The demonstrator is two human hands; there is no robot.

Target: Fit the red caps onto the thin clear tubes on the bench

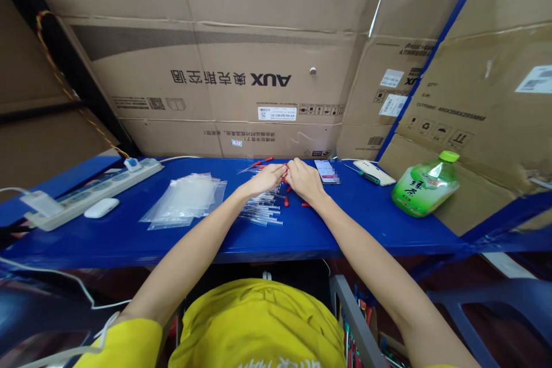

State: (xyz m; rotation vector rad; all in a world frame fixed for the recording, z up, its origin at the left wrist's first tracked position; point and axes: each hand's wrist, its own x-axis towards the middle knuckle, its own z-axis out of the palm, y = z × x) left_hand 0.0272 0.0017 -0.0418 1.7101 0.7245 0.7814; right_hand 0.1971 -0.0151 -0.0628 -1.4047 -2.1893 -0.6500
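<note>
My left hand [268, 179] and my right hand [304, 180] meet above the blue table, fingers closed and fingertips pressed together. Between them shows a bit of a small red piece [285, 166]; the fingers cover most of it. Under and beside my left hand lies a loose pile of thin, shiny rods [264, 213], clear or silvery. Another red piece [286, 201] rests at the right side of this pile, and one more [306, 204] lies partly below my right hand. Behind my left hand, red-ended pieces [263, 161] lie with what looks like clear plastic.
Clear plastic bags [183, 198] are stacked on the left, near a white case [102, 207] and a power strip [99, 190]. A phone [326, 172], a green-handled screwdriver [368, 177], a pale flat object [376, 171] and a green tea bottle [425, 187] stand or lie rightward. Cardboard [224, 52] walls the back.
</note>
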